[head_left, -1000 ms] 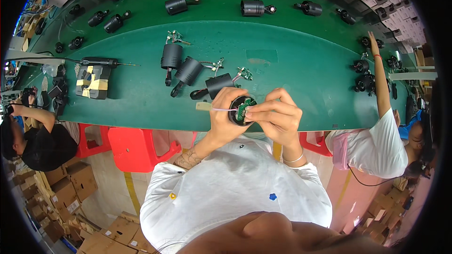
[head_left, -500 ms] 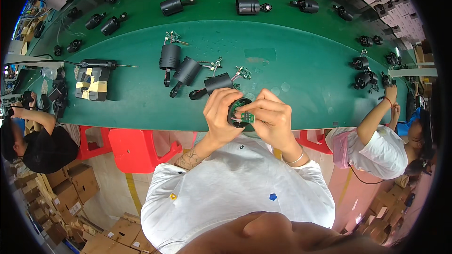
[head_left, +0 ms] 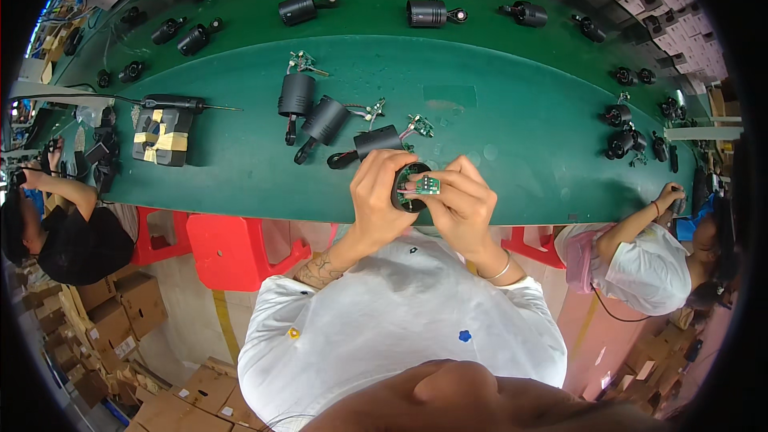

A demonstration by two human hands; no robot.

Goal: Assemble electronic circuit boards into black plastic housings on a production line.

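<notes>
My left hand (head_left: 379,196) is wrapped round a black cylindrical housing (head_left: 405,206), its open end turned up toward me. Between the fingers of my right hand (head_left: 462,202) is a small green circuit board (head_left: 428,185), held at the mouth of that housing. Thin wires run from the board into the housing, where more green parts show; how they join is too small to tell. Just beyond my left hand lies another black housing (head_left: 378,141), with a loose circuit board (head_left: 420,126) at its end. Two more such housings (head_left: 324,119) with boards wired out lie to its left.
A powered screwdriver (head_left: 180,102) rests on a black box with yellow tape (head_left: 162,138) at the left. Several black housings (head_left: 298,9) line the far strip of the green table (head_left: 528,144). Co-workers sit at both sides; a red stool (head_left: 224,252) stands left of me.
The small board in my right fingers has turned and shifted slightly over the housing's mouth. At the right, the co-worker's arm has drawn back from the parts on the table.
</notes>
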